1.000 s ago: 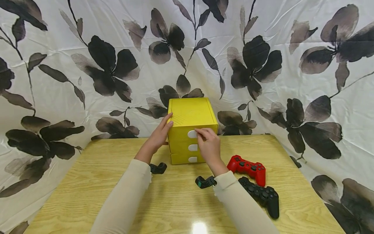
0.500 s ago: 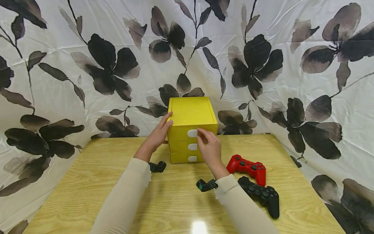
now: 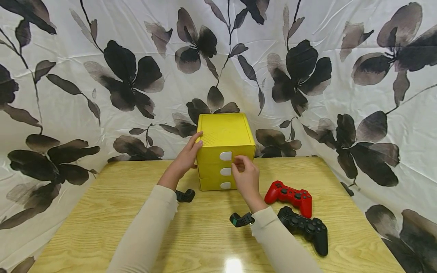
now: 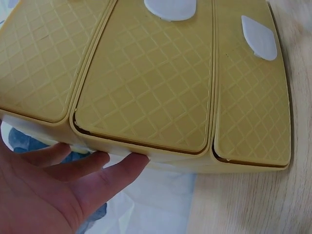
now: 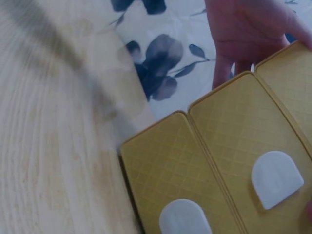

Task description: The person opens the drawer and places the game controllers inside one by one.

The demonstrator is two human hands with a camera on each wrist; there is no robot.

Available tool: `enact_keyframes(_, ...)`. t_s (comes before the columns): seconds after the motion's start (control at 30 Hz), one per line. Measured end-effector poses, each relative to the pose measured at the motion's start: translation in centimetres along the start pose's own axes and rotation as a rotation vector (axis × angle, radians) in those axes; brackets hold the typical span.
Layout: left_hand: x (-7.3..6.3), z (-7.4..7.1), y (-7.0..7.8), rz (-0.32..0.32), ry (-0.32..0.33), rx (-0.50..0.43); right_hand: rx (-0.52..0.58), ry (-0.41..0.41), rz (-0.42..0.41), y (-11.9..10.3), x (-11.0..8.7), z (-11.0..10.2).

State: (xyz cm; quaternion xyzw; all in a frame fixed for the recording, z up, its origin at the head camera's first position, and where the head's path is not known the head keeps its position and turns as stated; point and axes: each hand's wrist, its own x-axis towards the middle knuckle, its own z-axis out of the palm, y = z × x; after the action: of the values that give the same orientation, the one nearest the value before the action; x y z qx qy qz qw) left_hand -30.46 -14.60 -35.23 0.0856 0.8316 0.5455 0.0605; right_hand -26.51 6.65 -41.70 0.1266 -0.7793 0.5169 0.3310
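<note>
A small yellow chest of drawers [image 3: 225,131] stands at the back of the table, with white tab handles down its front: a top tab [image 3: 225,156], a middle tab [image 3: 225,171] and a bottom tab [image 3: 225,185]. My left hand [image 3: 184,161] rests on its left side, the fingers fairly straight along the wall in the left wrist view. Just before the front, right of the top and middle tabs, is my right hand [image 3: 246,176]; its fingers are loosely bent, a gap shows between thumb and forefinger, and they hold nothing. All drawers look pushed in.
A red game controller [image 3: 289,198] and a black game controller [image 3: 304,229] lie on the wooden table [image 3: 119,220] to the right. Behind the table hangs a white cloth [image 3: 246,22] with dark flowers. Each wrist carries a black camera mount.
My right fingers have come off the top tab and moved down, close to the height of the middle one. The left hand stays on the chest's side.
</note>
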Motion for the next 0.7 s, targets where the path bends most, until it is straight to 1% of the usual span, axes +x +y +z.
enact_keyframes(0.17,-0.1,0.1,0.0,0.004,0.001,0.008,0.009,0.001,0.038,0.4,-0.4,0.1)
enact_keyframes(0.4,-2.6,0.0,3.5,-0.029,-0.038,0.012,-0.03,0.011,0.089,0.9,-0.9,0.3)
enact_keyframes(0.5,-2.4,0.0,3.2,-0.032,-0.037,0.003,-0.037,0.006,0.108,1.0,-1.1,0.4)
enact_keyframes(0.7,-0.5,-0.1,0.9,-0.032,-0.028,-0.015,-0.022,0.012,0.128,1.0,-1.4,0.6)
